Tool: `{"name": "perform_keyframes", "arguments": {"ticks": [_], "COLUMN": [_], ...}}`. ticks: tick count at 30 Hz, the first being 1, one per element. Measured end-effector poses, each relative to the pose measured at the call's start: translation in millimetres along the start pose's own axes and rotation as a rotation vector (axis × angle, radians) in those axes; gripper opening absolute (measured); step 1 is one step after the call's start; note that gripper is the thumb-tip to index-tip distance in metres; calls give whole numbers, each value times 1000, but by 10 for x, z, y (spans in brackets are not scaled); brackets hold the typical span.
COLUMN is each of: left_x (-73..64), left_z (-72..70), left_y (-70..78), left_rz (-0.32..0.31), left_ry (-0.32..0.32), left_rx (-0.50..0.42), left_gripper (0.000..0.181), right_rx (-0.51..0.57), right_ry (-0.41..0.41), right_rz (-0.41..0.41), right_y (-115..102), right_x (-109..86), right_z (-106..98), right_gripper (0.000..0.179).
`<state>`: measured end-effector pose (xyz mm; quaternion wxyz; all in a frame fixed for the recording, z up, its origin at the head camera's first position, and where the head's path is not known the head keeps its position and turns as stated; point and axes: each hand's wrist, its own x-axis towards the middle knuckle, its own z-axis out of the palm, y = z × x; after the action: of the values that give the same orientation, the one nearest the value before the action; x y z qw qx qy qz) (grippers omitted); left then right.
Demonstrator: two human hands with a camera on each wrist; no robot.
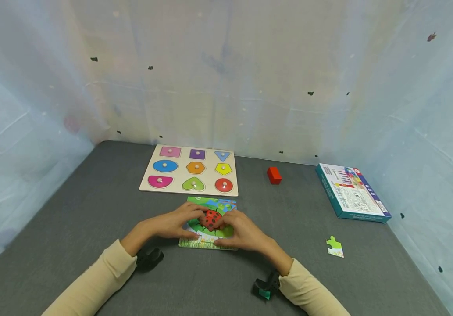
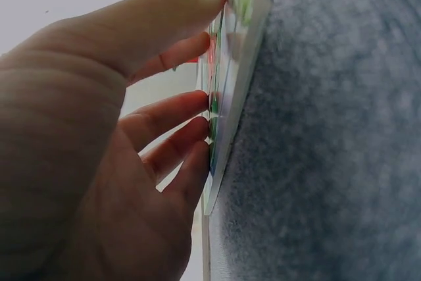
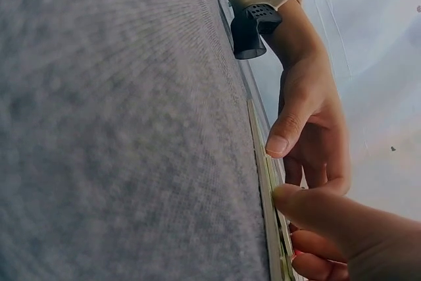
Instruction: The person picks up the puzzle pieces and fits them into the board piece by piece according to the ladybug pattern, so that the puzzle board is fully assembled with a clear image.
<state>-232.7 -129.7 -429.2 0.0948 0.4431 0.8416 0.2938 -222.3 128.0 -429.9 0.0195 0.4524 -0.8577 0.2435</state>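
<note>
A jigsaw puzzle (image 1: 212, 218) with a red ladybug on a green leaf lies flat on the dark table between both hands. My left hand (image 1: 176, 222) rests on its left side, thumb near the lower edge. In the left wrist view, the left hand's fingertips (image 2: 198, 102) touch the puzzle's face, fingers spread and fairly straight. From the right, my right hand (image 1: 246, 232) touches the puzzle, thumb low and fingers over the ladybug. The right wrist view shows the right thumb (image 3: 309, 203) against the puzzle's edge (image 3: 265, 189). The hands partly hide the picture.
Just behind the puzzle lies a wooden shape board (image 1: 208, 175) with colourful knobbed pieces. A red block (image 1: 274, 175) stands to its right. Farther right are a teal-edged box (image 1: 352, 193) and a loose jigsaw piece (image 1: 334, 247). A pale sheet (image 1: 218, 79) hangs behind the table.
</note>
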Motion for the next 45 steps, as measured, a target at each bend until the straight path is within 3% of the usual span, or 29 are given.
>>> {"name": "perform_keyframes", "arguments": {"ticks": [18,25,28,34,38,45], "left_x": [18,19,19,43,53,35], "left_z": [3,-9,-3,37,54,54], "left_y": [-17,-11,-5,6,22,71], "left_rz": [-8,-2,3,25,52,82], "left_ry": [-6,1,10,48,62,32], "left_rx": [33,51,49,116,168,225], "left_gripper": [11,11,10,7,14,37], "right_rx": [56,7,-20,-38,-46,-38], "right_ry": [-14,65,98,77,48,50], "right_rz": [-10,-32,-17,66,104,90], "right_y": [13,77,84,80,83,110], "right_x": [-12,-10,-14,-11,-12,-11], "right_z": [-30,44,74,86,84,118], "right_gripper": [34,29,32,47,55,56]}}
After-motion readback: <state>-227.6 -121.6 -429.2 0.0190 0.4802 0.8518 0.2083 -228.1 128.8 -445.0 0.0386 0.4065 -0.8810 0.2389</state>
